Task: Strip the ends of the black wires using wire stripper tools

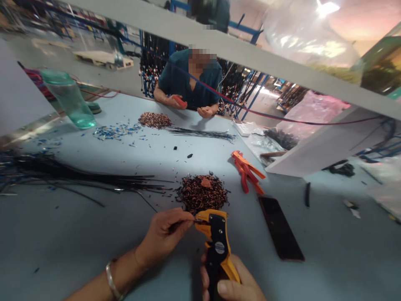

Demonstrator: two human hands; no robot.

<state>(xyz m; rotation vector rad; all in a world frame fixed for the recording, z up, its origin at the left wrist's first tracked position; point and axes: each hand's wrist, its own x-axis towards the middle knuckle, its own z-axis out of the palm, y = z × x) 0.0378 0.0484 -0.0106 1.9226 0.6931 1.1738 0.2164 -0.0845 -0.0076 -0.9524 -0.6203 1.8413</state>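
My right hand [239,280] is wrapped round the handles of a yellow and black wire stripper [218,234], its jaws pointing left. My left hand [169,234] pinches a thin dark wire at the mouth of those jaws; most of the wire is hidden by the fingers. Just beyond the tool lies a pile of short black and copper wire scraps [202,194]. A bundle of long black wires [94,175] stretches out to the left on the table.
Orange-red pliers [246,171] and a dark phone [281,228] lie on the right. Farther back are a green bottle [70,100], blue-tipped pieces [114,131], a brown scrap pile [154,120] and more wires [203,133]. Across the table sits a person [191,83] holding a red tool.
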